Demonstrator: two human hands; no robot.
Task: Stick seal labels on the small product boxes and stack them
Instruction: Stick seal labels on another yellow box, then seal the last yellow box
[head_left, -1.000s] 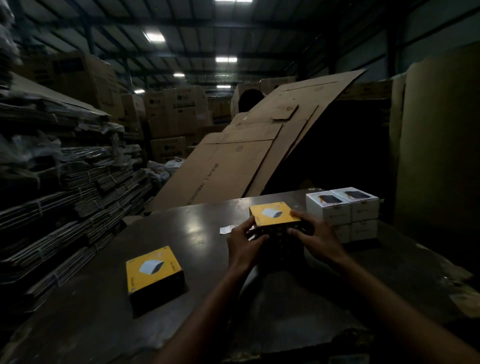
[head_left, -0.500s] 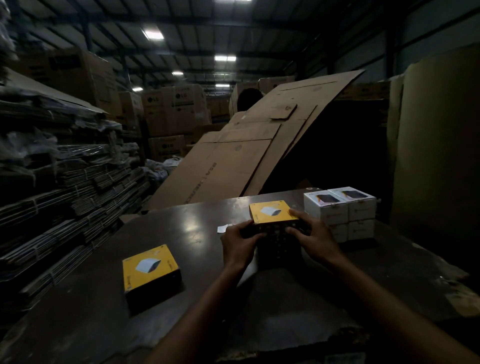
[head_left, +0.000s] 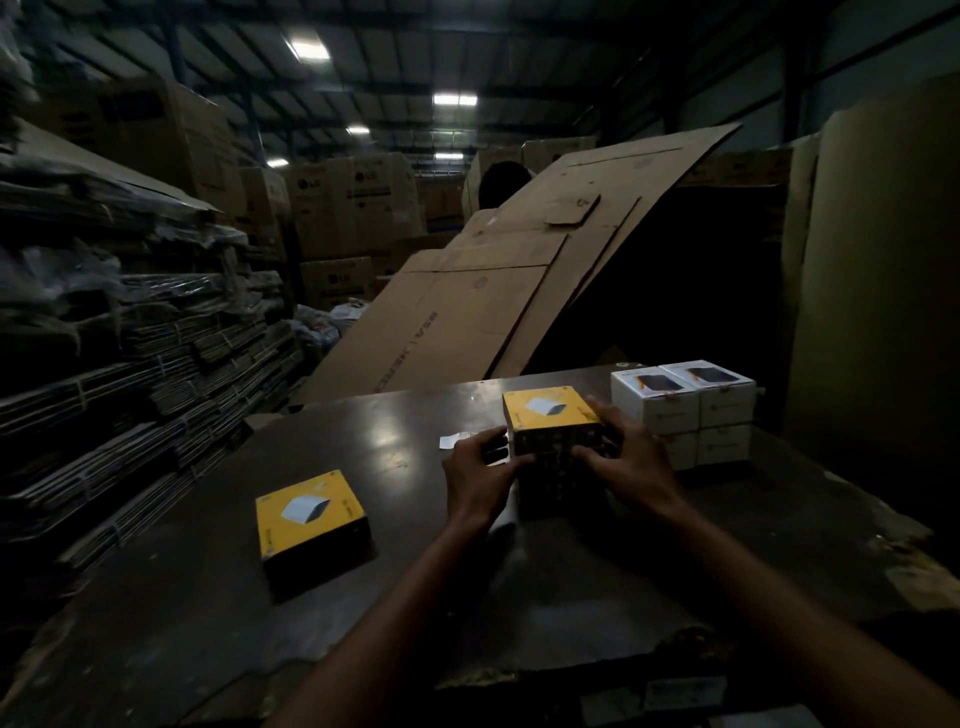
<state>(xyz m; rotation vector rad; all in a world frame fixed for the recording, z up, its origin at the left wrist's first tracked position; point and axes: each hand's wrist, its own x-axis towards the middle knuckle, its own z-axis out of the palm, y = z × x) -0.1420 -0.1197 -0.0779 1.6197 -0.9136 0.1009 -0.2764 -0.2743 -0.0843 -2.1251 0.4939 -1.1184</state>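
A stack of yellow-topped black boxes (head_left: 549, 410) stands mid-table. My left hand (head_left: 480, 475) grips its left side with the thumb on the dark front face. My right hand (head_left: 626, 462) wraps the right side, fingers curled over the top box's edge. The lower boxes of the stack are dark and mostly hidden by my hands. A single yellow-topped box (head_left: 309, 512) lies alone to the left. White product boxes (head_left: 683, 402) sit stacked two high at the right. A small white label slip (head_left: 454, 440) lies on the table behind my left hand.
The dark table (head_left: 363, 457) has a torn, ragged near edge. Large flattened cardboard sheets (head_left: 493, 291) lean behind it. Bundled flat cartons (head_left: 130, 364) pile up on the left. A tall cardboard panel (head_left: 878, 291) stands at the right.
Both hands stay on the yellow stack with only slight shifts of the fingers. The camera view has drifted a little; no box has moved.
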